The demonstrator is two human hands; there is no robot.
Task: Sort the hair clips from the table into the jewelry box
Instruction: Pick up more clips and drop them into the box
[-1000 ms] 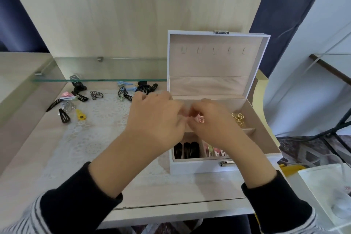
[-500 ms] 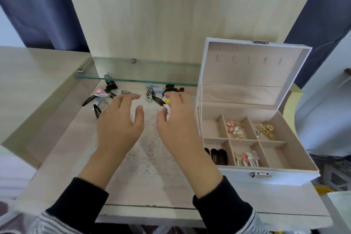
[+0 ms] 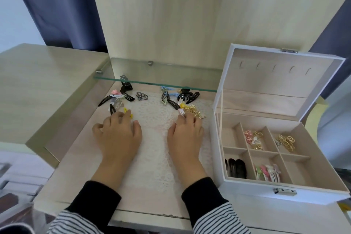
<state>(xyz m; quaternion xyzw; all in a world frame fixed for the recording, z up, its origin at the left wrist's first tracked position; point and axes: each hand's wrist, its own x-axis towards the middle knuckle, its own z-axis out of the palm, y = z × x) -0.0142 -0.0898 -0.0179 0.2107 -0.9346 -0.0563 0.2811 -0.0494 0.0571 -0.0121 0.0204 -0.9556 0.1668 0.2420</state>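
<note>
Grip: cannot tell, both | left hand [image 3: 118,136] at yellow clip [image 3: 126,111] | right hand [image 3: 185,134] at gold clip [image 3: 194,111]

Left hand [image 3: 117,136] is lying palm-down on the lace mat [image 3: 153,138], fingertips touching a yellow clip [image 3: 127,113]. Right hand [image 3: 185,136] is touching a white clip [image 3: 181,111] beside a gold clip [image 3: 194,111]. Jewelry box [image 3: 247,194] is standing open.

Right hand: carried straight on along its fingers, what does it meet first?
The right hand would likely meet the small white clip first, perhaps already touching; the gold claw clip lies just beyond.
</note>
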